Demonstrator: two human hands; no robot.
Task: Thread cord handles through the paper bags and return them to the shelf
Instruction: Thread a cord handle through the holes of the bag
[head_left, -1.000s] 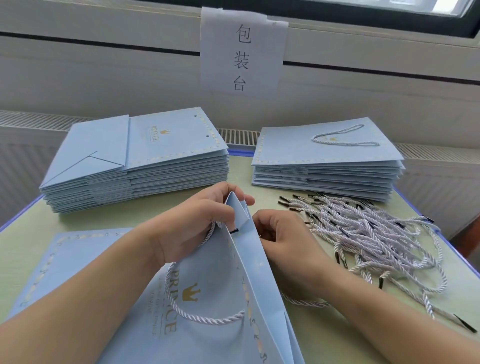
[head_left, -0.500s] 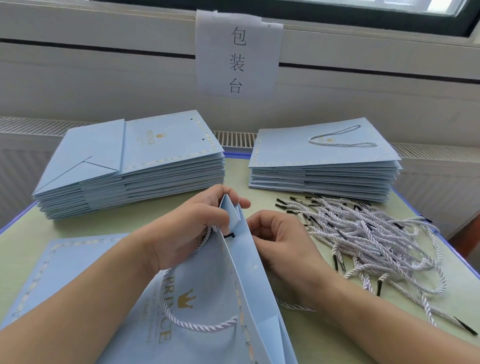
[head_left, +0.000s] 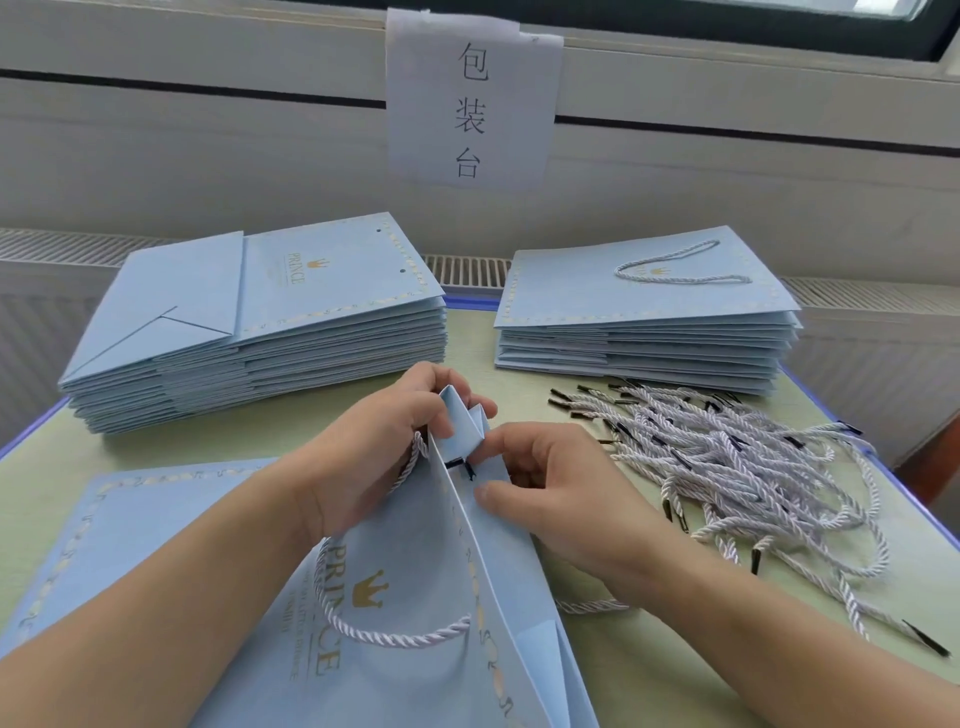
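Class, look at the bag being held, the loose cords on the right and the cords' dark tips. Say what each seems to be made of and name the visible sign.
Bag: stiff matte light-blue paper or thin card, holding sharp folds, with gold, probably foil, print.
Loose cords: white twisted textile rope; spiral strands show.
Dark tips: smooth black sleeves, probably plastic, possibly metal; too small to tell.

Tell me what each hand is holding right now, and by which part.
The left hand grips the open paper bag by its top edge. The right hand pinches the black tip of the cord at the bag's hole.
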